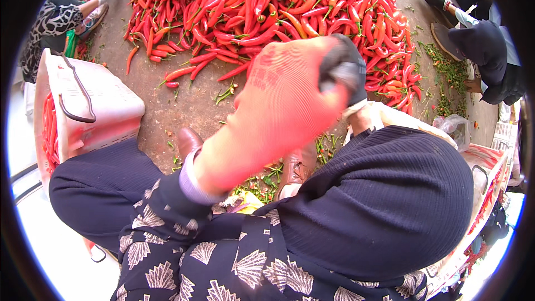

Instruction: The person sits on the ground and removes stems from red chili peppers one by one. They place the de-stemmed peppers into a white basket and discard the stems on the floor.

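Note:
My left hand (pixel 290 89), in a pinkish-orange glove with dark-coated fingertips, is raised in the middle, back upward, with its fingers curled; what it holds, if anything, is hidden. Just behind it, my right hand (pixel 356 95) is mostly hidden, with dark glove material and a pale cuff showing at the wrist; I cannot tell its finger shape. A large heap of red chillies (pixel 267 0) lies on the concrete floor beyond both hands.
Chilli crates stand at left (pixel 100 111) and right (pixel 482 189). Co-workers sit at upper left (pixel 56 22) and upper right (pixel 479 44). My dark-trousered knees (pixel 379 189) and brown shoes (pixel 295 167) are below my hands, among stems (pixel 329 147). A clear plastic bag (pixel 451 128) lies right.

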Available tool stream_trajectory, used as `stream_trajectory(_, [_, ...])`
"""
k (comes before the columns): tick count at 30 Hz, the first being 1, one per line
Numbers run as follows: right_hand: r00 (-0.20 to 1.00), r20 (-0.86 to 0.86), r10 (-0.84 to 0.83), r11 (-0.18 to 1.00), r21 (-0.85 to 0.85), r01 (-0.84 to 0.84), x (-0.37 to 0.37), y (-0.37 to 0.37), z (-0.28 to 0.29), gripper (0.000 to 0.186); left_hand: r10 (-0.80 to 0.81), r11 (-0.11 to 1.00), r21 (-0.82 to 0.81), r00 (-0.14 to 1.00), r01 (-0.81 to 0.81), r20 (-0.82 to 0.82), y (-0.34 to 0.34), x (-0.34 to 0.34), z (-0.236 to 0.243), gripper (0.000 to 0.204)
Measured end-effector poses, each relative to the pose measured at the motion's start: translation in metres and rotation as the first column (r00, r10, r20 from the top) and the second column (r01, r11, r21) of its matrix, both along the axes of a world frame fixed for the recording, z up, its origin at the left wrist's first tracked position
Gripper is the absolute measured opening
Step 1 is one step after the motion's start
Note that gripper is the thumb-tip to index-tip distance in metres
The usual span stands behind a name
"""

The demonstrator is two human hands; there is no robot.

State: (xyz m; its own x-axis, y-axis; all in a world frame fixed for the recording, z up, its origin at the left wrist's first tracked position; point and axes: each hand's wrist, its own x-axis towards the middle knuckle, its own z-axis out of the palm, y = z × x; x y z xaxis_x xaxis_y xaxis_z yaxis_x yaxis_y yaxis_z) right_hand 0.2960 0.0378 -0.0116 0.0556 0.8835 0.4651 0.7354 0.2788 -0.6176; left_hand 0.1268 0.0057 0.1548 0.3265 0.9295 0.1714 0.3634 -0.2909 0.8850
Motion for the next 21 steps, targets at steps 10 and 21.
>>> stream_trajectory(10, [0.798,0.593,0.109,0.986,-0.166,-0.011,-0.021,0.057,-0.021,0.038,-0.492,0.839,0.057,0.709,0.542,0.504,-0.036,-0.014,0.097,0.014])
stream_trajectory(21, [0.275,-0.942,-0.194,0.684,-0.331,-0.65,0.027,0.014,-0.015,0.038,-0.273,0.949,-0.035,0.872,0.314,0.405,-0.01,-0.026,0.056,0.015])
